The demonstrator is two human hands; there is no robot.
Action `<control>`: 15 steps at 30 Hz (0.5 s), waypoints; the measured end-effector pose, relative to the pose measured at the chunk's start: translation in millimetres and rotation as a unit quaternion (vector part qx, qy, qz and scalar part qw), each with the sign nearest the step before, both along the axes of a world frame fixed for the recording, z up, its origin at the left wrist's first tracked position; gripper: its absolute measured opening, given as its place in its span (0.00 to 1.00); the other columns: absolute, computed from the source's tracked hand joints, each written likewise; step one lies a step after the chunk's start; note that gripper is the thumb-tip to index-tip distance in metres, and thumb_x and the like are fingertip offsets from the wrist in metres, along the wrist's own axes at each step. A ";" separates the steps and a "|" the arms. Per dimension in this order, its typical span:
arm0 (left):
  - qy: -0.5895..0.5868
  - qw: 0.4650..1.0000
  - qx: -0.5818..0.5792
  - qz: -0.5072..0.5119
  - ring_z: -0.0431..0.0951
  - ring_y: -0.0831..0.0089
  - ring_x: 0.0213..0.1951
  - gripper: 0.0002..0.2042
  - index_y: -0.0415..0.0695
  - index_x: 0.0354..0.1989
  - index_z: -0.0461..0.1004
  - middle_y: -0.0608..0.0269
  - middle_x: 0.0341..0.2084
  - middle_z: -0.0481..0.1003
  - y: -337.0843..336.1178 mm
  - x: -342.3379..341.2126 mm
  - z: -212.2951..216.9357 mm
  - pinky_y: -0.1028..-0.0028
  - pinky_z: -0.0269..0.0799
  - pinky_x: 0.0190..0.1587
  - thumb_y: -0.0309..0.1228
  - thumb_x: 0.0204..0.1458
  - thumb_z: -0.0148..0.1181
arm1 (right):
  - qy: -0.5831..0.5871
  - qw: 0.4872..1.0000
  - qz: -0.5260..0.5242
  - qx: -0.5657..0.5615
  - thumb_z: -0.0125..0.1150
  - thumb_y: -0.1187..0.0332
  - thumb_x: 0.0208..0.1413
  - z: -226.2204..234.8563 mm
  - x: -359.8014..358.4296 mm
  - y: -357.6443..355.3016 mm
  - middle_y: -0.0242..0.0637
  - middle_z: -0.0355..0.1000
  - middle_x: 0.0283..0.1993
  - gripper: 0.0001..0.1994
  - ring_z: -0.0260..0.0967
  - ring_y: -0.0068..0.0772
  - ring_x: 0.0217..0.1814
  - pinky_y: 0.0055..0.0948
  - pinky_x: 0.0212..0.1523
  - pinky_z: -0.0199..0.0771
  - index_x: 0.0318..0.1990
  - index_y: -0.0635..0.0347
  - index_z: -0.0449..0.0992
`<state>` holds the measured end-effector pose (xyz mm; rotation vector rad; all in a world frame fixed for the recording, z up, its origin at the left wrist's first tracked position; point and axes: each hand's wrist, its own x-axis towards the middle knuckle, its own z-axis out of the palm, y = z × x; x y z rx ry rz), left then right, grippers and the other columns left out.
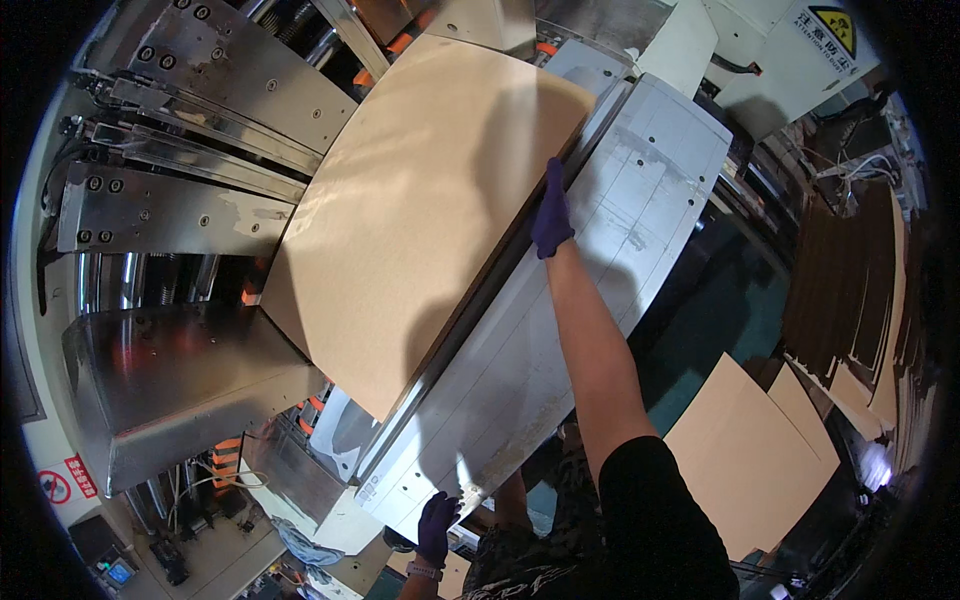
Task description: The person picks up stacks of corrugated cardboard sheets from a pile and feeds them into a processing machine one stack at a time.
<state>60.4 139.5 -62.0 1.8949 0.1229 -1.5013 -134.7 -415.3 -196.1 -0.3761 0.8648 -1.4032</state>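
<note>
A large tan board sheet lies tilted in the machine, its long right edge along a dark gap beside a grey metal table. My right hand, in a purple glove, reaches across that table with its fingers stretched along the sheet's edge, near the upper end; nothing shows in its grasp. Down at the table's near corner is my left hand, gloved in purple too, its fingers slightly apart and holding nothing I can see. A band circles the left wrist.
Steel plates and rods flank the sheet on the left, above a metal box-shaped block. More tan boards lie at the right, beside a tall stack with brown edges. A blue-grey cloth hangs at lower left.
</note>
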 end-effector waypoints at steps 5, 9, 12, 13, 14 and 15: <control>0.009 0.997 -0.017 -0.075 0.75 0.68 0.44 0.20 0.40 0.56 0.63 0.57 0.43 0.74 -7.5 -9.4 0.8 0.68 0.69 0.48 0.34 0.57 0.53 | 0.052 0.998 0.013 0.036 0.49 0.45 0.57 -11.2 -17.3 -5.9 0.36 0.58 0.64 0.34 0.53 0.31 0.65 0.28 0.65 0.50 0.63 0.61 0.56; -0.045 0.986 -0.073 -0.140 0.75 0.66 0.45 0.19 0.40 0.56 0.63 0.55 0.44 0.74 -10.8 2.6 21.6 0.68 0.72 0.46 0.36 0.59 0.50 | 0.019 0.992 0.092 0.078 0.51 0.46 0.57 30.7 0.5 22.5 0.36 0.57 0.64 0.34 0.53 0.32 0.65 0.29 0.64 0.49 0.63 0.61 0.57; -0.018 0.984 -0.091 -0.155 0.74 0.70 0.44 0.19 0.41 0.56 0.63 0.58 0.43 0.74 -30.8 0.5 35.0 0.72 0.69 0.46 0.35 0.58 0.52 | 0.072 0.991 0.082 0.074 0.51 0.51 0.58 47.7 -24.0 70.6 0.36 0.66 0.57 0.26 0.65 0.31 0.56 0.32 0.55 0.64 0.58 0.59 0.64; -0.011 0.981 -0.101 -0.167 0.74 0.71 0.44 0.20 0.43 0.56 0.63 0.58 0.44 0.74 -29.4 1.9 35.0 0.71 0.69 0.47 0.35 0.57 0.53 | -0.005 0.997 0.067 0.034 0.50 0.53 0.59 55.0 -29.6 99.4 0.37 0.67 0.55 0.23 0.66 0.32 0.55 0.33 0.54 0.65 0.56 0.60 0.66; -0.007 0.981 -0.094 -0.169 0.74 0.71 0.44 0.19 0.42 0.56 0.63 0.59 0.43 0.74 -32.0 0.3 34.1 0.72 0.69 0.46 0.33 0.57 0.53 | -0.080 0.996 0.049 -0.007 0.50 0.56 0.60 66.0 -39.8 134.3 0.39 0.68 0.54 0.21 0.67 0.33 0.54 0.34 0.53 0.67 0.54 0.61 0.67; -0.009 0.978 -0.109 -0.179 0.74 0.71 0.45 0.19 0.41 0.56 0.64 0.59 0.43 0.74 -31.3 -1.9 29.7 0.72 0.69 0.46 0.32 0.57 0.53 | -0.077 0.996 0.047 -0.015 0.49 0.58 0.61 86.1 -53.7 170.8 0.40 0.69 0.54 0.20 0.67 0.35 0.54 0.35 0.53 0.67 0.54 0.62 0.67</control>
